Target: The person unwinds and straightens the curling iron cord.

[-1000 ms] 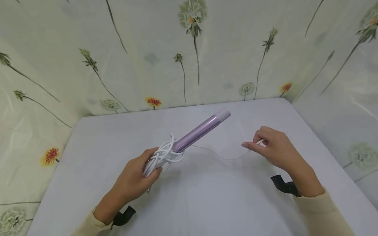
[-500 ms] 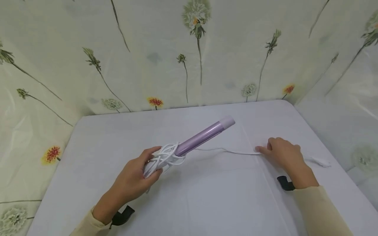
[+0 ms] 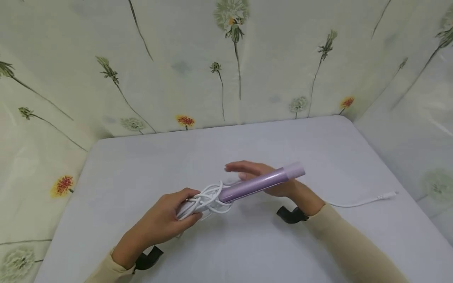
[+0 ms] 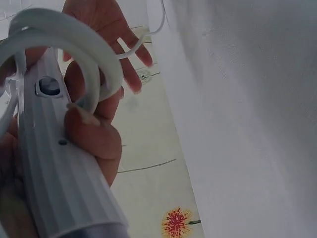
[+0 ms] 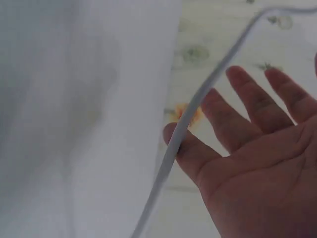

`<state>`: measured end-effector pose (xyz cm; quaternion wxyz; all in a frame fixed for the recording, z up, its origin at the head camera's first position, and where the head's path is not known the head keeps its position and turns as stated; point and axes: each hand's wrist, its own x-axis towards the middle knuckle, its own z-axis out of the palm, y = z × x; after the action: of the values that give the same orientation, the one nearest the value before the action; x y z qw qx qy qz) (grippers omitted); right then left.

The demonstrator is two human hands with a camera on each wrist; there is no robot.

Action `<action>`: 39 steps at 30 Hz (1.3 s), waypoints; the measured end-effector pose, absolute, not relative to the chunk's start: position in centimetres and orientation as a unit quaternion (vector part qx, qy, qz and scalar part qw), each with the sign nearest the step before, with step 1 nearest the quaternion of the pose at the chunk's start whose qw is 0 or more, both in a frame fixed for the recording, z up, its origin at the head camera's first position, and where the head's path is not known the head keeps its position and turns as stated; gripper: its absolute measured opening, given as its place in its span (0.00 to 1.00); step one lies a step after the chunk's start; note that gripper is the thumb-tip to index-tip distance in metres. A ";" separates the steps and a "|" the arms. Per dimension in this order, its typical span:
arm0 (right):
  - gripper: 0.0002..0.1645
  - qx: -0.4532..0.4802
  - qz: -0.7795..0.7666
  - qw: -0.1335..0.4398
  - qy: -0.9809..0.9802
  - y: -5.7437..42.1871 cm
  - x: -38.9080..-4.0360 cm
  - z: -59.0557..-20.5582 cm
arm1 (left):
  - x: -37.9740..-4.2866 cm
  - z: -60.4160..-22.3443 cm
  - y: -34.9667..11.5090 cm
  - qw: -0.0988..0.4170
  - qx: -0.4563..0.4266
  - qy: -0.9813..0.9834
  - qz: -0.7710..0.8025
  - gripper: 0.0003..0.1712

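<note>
My left hand (image 3: 161, 218) grips the white handle of a curling iron (image 3: 256, 184), its purple barrel pointing right with a pale lilac tip. White cord (image 3: 209, 198) is looped around the handle. The left wrist view shows the ribbed handle (image 4: 64, 163) with a button, fingers curled around it beneath thick cord loops (image 4: 94, 44). My right hand (image 3: 255, 168) is behind the barrel, partly hidden by it. In the right wrist view its fingers are spread, and a length of cord (image 5: 198, 99) runs across by the thumb.
The cord's plug end (image 3: 387, 195) lies on the right side of the white-covered table (image 3: 159, 161). A flower-printed sheet (image 3: 170, 59) hangs behind the table and along its sides.
The right hand put the cord's plug end down at the right, then moved left to behind the barrel, its fingers opening. The curling iron has tipped lower and its tip shifted right.
</note>
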<state>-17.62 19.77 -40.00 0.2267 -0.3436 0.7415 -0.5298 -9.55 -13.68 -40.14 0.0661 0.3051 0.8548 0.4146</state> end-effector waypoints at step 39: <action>0.09 -0.175 -0.127 0.137 0.967 26.6 -14.1 -40.3 | -9.9 -40.2 -15.3 0.019 0.185 0.855 0.484 0.50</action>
<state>-14.13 26.57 -40.34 0.1372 -0.1754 0.9666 -0.1268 -9.93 -15.28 -40.23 0.0189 0.1851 0.8550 0.4842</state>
